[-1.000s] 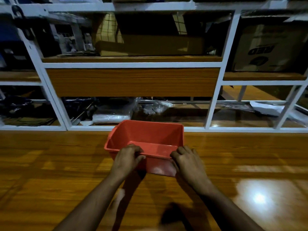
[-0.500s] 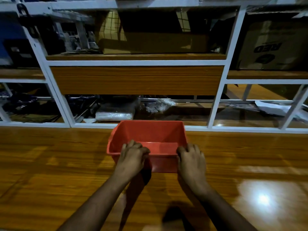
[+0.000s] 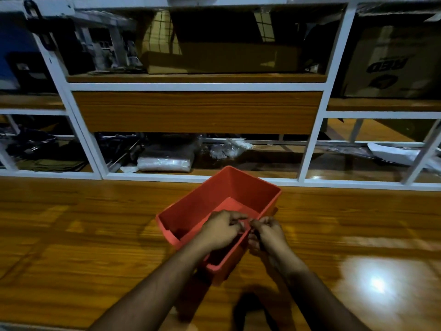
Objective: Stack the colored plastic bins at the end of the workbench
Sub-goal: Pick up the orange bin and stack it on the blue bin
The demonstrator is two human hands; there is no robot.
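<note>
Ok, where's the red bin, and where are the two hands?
Red bin (image 3: 214, 201): head view, on its inner left wall.
Left hand (image 3: 220, 229): head view, back of the hand, at the bin's near rim.
Right hand (image 3: 269, 235): head view, back of the hand, outside that rim.

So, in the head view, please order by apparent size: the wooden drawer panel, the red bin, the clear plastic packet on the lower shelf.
1. wooden drawer panel
2. red bin, though it is nearer the camera
3. clear plastic packet

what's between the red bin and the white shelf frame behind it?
Nothing. In the head view the red bin, gripped by left hand and right hand, has only bare workbench before the white shelf frame.
</note>
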